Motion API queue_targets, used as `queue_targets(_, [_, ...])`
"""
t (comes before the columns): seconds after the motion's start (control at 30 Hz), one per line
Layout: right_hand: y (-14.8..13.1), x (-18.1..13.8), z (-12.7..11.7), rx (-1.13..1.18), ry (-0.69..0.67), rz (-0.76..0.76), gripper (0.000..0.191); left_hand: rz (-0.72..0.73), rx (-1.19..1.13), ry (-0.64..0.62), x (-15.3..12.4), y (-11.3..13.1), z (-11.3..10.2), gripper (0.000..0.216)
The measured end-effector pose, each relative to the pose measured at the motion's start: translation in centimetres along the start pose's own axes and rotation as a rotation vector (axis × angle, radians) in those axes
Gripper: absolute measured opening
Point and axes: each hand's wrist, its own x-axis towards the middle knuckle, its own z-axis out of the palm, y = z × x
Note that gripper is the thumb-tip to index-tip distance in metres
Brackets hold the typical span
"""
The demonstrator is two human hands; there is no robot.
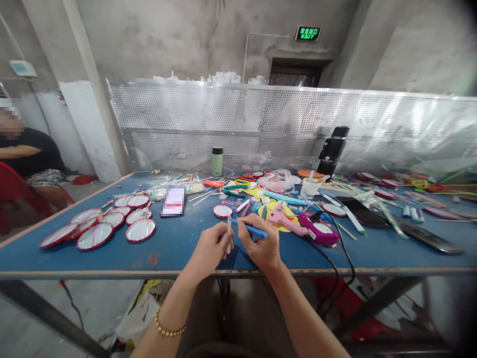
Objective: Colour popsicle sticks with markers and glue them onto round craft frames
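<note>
In the head view, both hands work just above the near edge of the blue table. The left hand is closed on a thin pale stick, pinching it upright between its fingers. The right hand grips a blue tool (a pen or a small knife, too small to tell), and its tip points at the stick.

Farther back stands a white cup with a pale, stick-like thing leaning out of it; anything else inside is hidden. A green flask stands with its dark lid on, near the perforated screen. A clear bag holds pinkish pieces. Red-rimmed round discs lie flat to the left. A magenta glue gun lies just right of the hands.
</note>
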Motion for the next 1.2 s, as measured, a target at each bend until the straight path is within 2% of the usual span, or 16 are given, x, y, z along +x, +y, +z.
queue_targets(1.2, [-0.13, 0.15, 0.13, -0.037, 0.014, 0.003, 0.012, -0.006, 0.009, 0.001, -0.01, 0.19, -0.07, 0.023])
